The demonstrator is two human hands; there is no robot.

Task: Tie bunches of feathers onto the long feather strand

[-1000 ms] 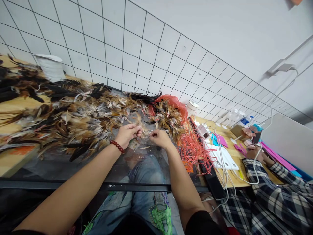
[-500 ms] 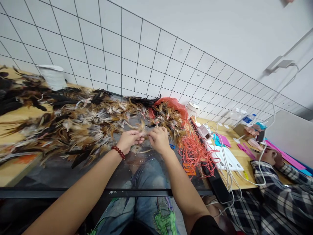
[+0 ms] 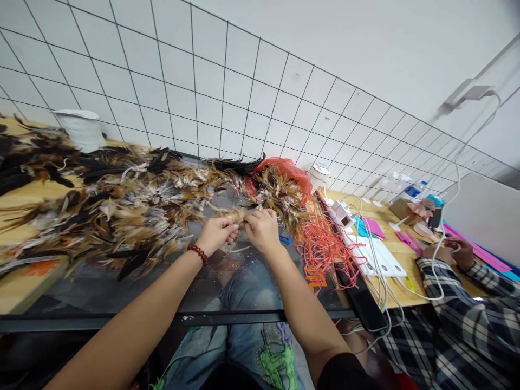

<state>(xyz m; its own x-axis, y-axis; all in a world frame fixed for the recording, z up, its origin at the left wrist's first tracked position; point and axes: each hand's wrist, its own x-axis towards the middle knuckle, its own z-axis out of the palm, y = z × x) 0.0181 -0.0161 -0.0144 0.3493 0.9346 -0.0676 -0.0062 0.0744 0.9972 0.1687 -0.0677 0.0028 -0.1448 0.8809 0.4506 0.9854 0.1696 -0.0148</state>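
Observation:
My left hand and my right hand meet close together over a dark, see-through tabletop. Pinched between their fingertips is a light brown feather, its tip pointing up and left. Both hands are closed, and the grip point itself is partly hidden by the fingers. A large heap of brown, black and grey feathers spreads to the left of my hands. Just behind my right hand, more feathers lie bunched against a red plastic bag.
A tangle of red string lies right of my hands, beside a black phone and white cables. A white spool stands back left, before a wire grid. At far right, a person in a plaid sleeve works at the table.
The feather between my fingertips has tipped from upright to lying more leftward. My hands stay nearly in place. The other person's hands have shifted slightly.

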